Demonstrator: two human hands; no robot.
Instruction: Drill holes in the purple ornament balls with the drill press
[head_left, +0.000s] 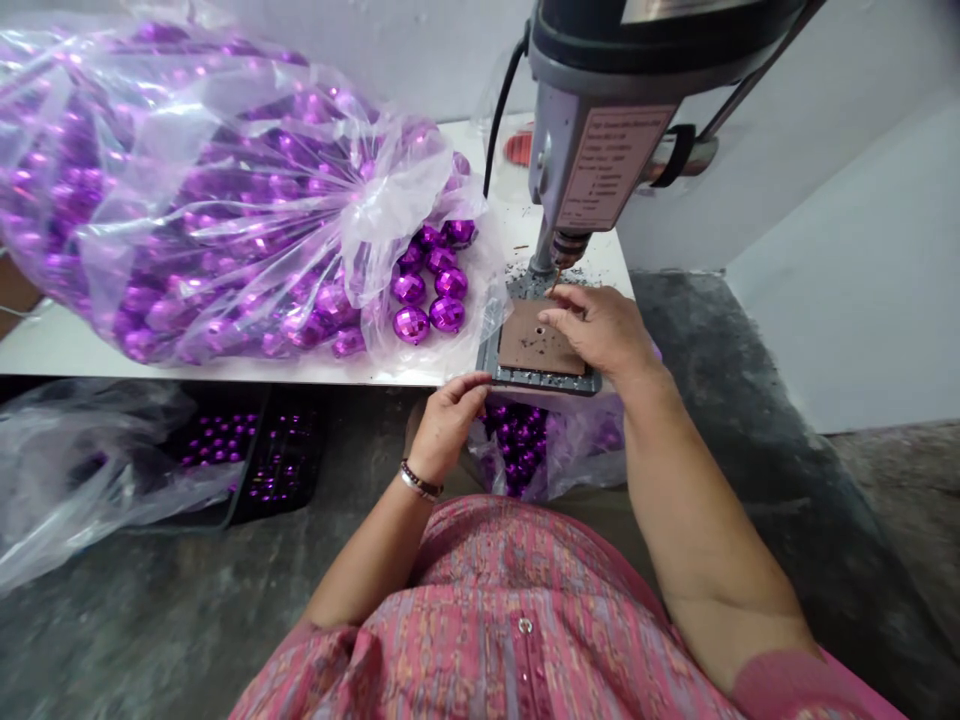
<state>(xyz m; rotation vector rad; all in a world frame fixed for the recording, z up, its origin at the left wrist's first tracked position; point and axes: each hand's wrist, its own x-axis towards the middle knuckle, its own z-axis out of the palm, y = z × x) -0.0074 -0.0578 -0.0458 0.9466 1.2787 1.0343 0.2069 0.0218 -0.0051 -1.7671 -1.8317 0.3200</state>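
Note:
A drill press (581,160) stands on the white table, its thin drill bit (556,280) pointing down. My right hand (604,335) is at the bit, thumb and forefinger curled in close beside it; whether they pinch anything is unclear. Under those fingers lies a brown wooden block (536,345) with a small hole and dark shavings on it. This block rests on the grey metal base (525,380) of the press. My left hand (448,420) has its thumb and fingers drawn together at the base's front left corner. What they hold, if anything, is hidden.
A large clear bag (225,200) of shiny purple balls fills the table's left side. Several loose purple faceted balls (411,324) lie at its mouth. More purple balls (517,440) are in plastic below the table edge. Dark crates (255,470) stand on the floor at left.

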